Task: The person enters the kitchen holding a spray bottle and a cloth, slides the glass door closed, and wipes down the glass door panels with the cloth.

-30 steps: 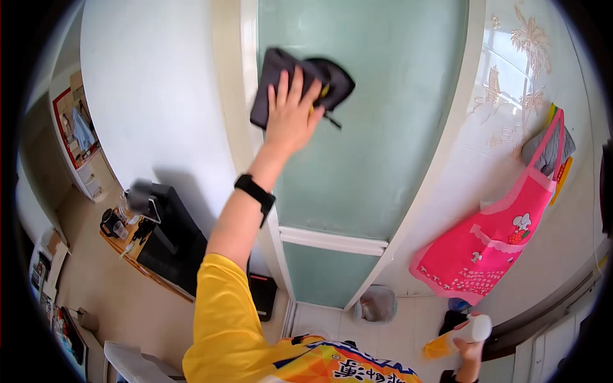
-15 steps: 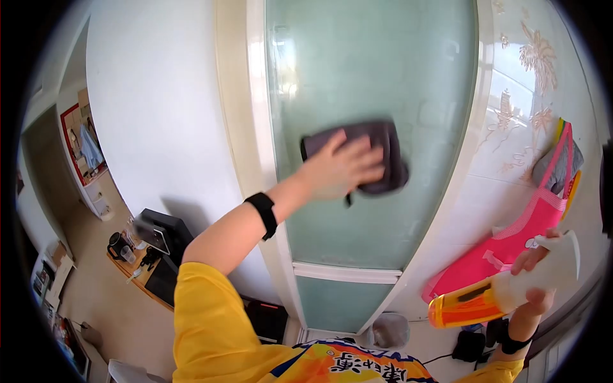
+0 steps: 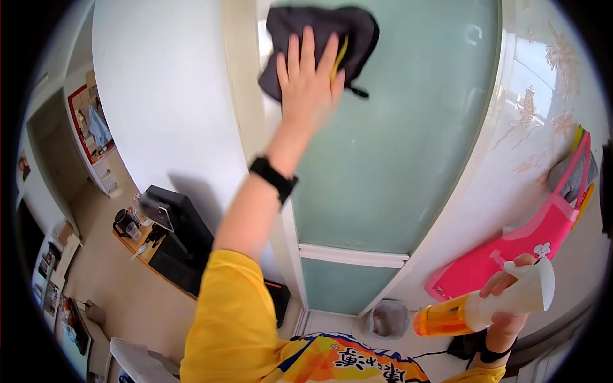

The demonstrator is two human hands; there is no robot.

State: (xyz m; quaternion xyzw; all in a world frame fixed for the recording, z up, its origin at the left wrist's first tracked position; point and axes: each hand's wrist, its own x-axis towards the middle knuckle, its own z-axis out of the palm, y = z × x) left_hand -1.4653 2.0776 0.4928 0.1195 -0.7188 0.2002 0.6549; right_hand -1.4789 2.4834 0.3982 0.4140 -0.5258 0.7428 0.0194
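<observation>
My left hand (image 3: 308, 89) lies flat with fingers spread on a dark grey cloth (image 3: 357, 32), pressing it to the upper left of a frosted glass door (image 3: 396, 147). The cloth overlaps the white door frame, and a yellow edge shows beside my thumb. Low on the right, my right hand (image 3: 504, 281) is wrapped round a spray bottle (image 3: 444, 318) with orange liquid and a white top. The bottle is tilted on its side, its base toward the door. Part of its grip is hidden by my fingers.
A pink apron (image 3: 511, 249) hangs on the tiled wall at right. Below the door stands a lined waste bin (image 3: 387, 319). To the left, a wooden desk (image 3: 153, 258) carries a black monitor (image 3: 182, 220) and a kettle (image 3: 124, 223). A pale chair back (image 3: 137, 360) is at bottom left.
My left hand has swept the cloth up and left, from the middle of the glass to the frame. The spray bottle has shifted slightly left and down in view, and the view has turned somewhat.
</observation>
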